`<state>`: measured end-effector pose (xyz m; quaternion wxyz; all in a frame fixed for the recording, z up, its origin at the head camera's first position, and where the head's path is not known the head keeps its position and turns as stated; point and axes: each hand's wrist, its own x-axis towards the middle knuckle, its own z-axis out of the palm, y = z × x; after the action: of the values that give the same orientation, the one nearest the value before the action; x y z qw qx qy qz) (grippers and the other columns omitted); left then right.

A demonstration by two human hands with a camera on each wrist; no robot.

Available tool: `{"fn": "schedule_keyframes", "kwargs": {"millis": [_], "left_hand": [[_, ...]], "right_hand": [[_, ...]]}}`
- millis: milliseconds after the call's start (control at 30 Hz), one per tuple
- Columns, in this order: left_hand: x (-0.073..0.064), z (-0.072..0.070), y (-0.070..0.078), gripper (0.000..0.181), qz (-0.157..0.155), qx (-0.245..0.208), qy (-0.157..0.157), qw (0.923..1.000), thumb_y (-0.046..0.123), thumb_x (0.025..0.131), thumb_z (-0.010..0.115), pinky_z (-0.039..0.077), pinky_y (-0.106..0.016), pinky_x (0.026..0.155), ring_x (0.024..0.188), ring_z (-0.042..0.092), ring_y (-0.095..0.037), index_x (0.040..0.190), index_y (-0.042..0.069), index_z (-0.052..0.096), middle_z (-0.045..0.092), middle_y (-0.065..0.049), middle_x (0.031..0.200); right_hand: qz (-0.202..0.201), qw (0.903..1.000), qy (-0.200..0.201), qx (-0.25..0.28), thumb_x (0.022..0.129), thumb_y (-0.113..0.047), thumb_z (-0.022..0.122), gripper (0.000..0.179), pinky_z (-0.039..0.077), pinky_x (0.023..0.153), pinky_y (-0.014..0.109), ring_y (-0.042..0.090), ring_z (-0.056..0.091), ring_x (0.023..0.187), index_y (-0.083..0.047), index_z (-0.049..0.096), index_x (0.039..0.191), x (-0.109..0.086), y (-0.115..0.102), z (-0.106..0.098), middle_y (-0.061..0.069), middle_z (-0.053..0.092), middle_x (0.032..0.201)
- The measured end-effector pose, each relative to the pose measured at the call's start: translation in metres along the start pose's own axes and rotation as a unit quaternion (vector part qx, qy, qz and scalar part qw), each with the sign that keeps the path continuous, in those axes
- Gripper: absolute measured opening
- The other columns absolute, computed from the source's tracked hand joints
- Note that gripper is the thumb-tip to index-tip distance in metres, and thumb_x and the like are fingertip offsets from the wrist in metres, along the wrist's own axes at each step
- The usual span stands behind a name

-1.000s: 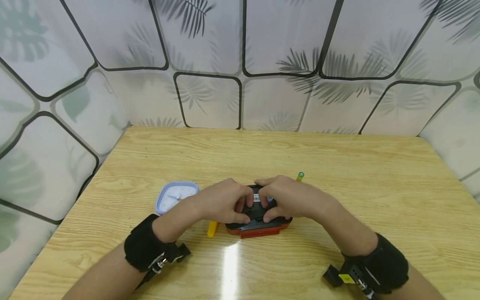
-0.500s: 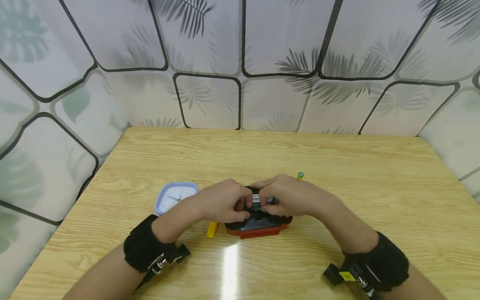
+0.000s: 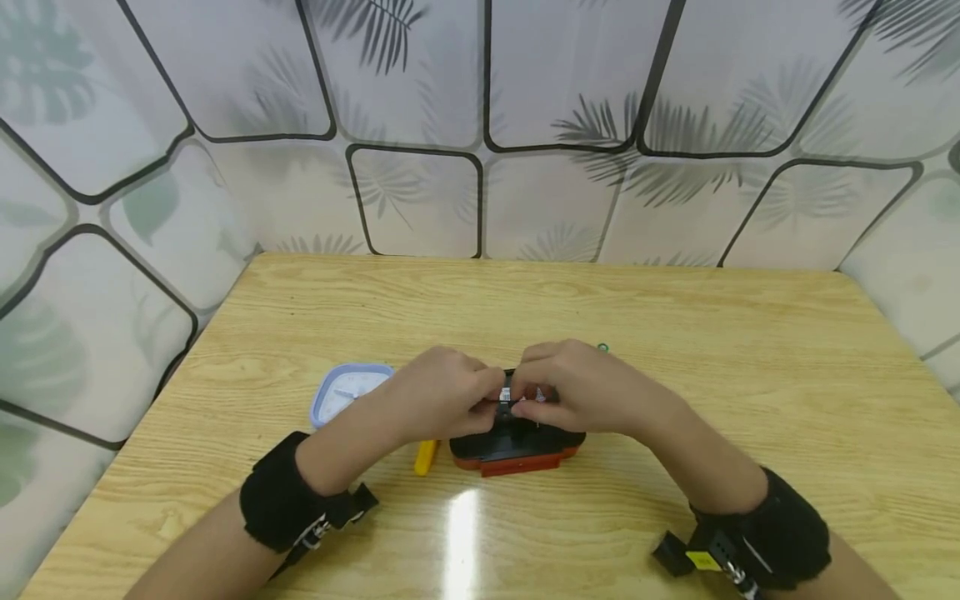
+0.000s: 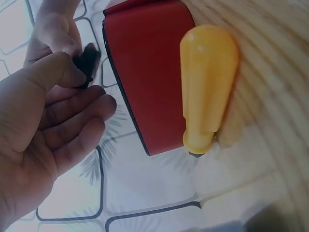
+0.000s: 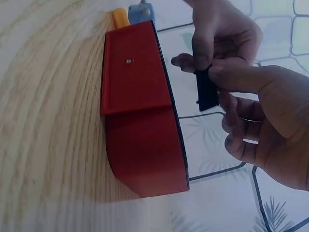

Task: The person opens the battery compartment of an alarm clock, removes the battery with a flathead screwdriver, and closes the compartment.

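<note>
A red device with a black back (image 3: 525, 446) lies on the table, its black side up. Above it, both hands pinch a small flat black battery cover (image 5: 207, 92) between thumb and fingers. My left hand (image 3: 446, 400) grips it from the left, and my right hand (image 3: 581, 387) from the right. In the right wrist view the cover hangs apart from the red casing (image 5: 137, 72). The left wrist view shows the cover (image 4: 87, 64) at the left thumb tip, partly hidden by fingers.
Left of the device lies a yellow-handled screwdriver (image 4: 208, 87), close to the red side. A pale blue clock (image 3: 348, 390) sits behind the left forearm. The end of a battery (image 3: 603, 347) shows beyond the right hand. A patterned wall stands behind the table.
The right fingers and thumb have closed on the black cover and lifted it off the device's back. The left hand has shifted slightly up and inward to pinch it too. The device stays put.
</note>
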<state>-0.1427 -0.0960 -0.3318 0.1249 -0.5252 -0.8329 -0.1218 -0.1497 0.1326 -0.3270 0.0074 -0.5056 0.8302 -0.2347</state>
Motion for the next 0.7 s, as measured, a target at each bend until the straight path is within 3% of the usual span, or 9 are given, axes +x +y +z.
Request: {"fn": "schedule_keyframes", "kwargs": {"millis": [100,200,400,467,567,700], "left_hand": [[0.000,0.002,0.000,0.024,0.020,0.021,0.020,0.9994,0.011,0.077,0.074,0.028,-0.016,0.049,0.050,0.031,-0.001,0.069,0.014,0.051,0.044,0.009,0.056],[0.000,0.003,0.001,0.022,0.029,0.015,0.017,0.9993,0.011,0.077,0.075,0.030,-0.014,0.048,0.050,0.034,-0.001,0.070,0.014,0.054,0.049,0.008,0.057],[0.001,0.005,0.001,0.020,0.026,-0.015,-0.034,0.9990,0.010,0.079,0.074,0.032,-0.014,0.050,0.052,0.037,-0.002,0.072,0.015,0.056,0.052,0.007,0.059],[0.001,0.004,0.001,0.017,0.009,-0.030,-0.066,0.9973,0.012,0.081,0.075,0.037,-0.015,0.053,0.055,0.043,-0.002,0.075,0.015,0.060,0.056,0.007,0.063],[0.000,-0.001,-0.001,0.010,-0.042,-0.044,-0.116,0.9914,0.015,0.084,0.075,0.048,-0.021,0.063,0.068,0.055,-0.006,0.088,0.014,0.066,0.066,0.005,0.079],[-0.001,-0.005,-0.002,0.028,-0.108,-0.036,-0.150,0.9822,0.018,0.088,0.074,0.054,-0.032,0.085,0.096,0.063,-0.016,0.114,0.010,0.067,0.068,-0.003,0.108]], "right_hand": [[0.011,0.9995,0.008,-0.027,0.089,-0.017,0.076,0.007,0.048,0.062,0.019,0.003,0.056,0.069,-0.016,0.070,0.085,0.000,-0.006,0.001,-0.008,0.063,0.081],[0.026,0.9985,-0.005,-0.048,0.086,-0.016,0.078,0.011,0.046,0.061,0.019,0.001,0.052,0.065,-0.017,0.069,0.080,0.000,-0.012,0.001,-0.010,0.062,0.074],[0.036,0.9937,-0.051,-0.093,0.085,-0.011,0.072,0.019,0.039,0.055,0.017,0.000,0.043,0.056,-0.018,0.061,0.072,0.002,-0.017,0.004,-0.012,0.053,0.063],[0.032,0.9920,-0.061,-0.106,0.083,-0.010,0.071,0.020,0.037,0.053,0.017,0.001,0.040,0.055,-0.018,0.058,0.069,0.003,-0.017,0.005,-0.012,0.050,0.060],[0.018,0.9886,-0.070,-0.133,0.079,-0.009,0.071,0.022,0.036,0.052,0.017,0.002,0.039,0.053,-0.019,0.057,0.066,0.003,-0.016,0.008,-0.012,0.048,0.058],[0.001,0.9822,-0.078,-0.171,0.078,-0.011,0.072,0.021,0.040,0.053,0.019,0.004,0.042,0.054,-0.019,0.058,0.065,0.004,-0.017,0.012,-0.011,0.053,0.060]]}}
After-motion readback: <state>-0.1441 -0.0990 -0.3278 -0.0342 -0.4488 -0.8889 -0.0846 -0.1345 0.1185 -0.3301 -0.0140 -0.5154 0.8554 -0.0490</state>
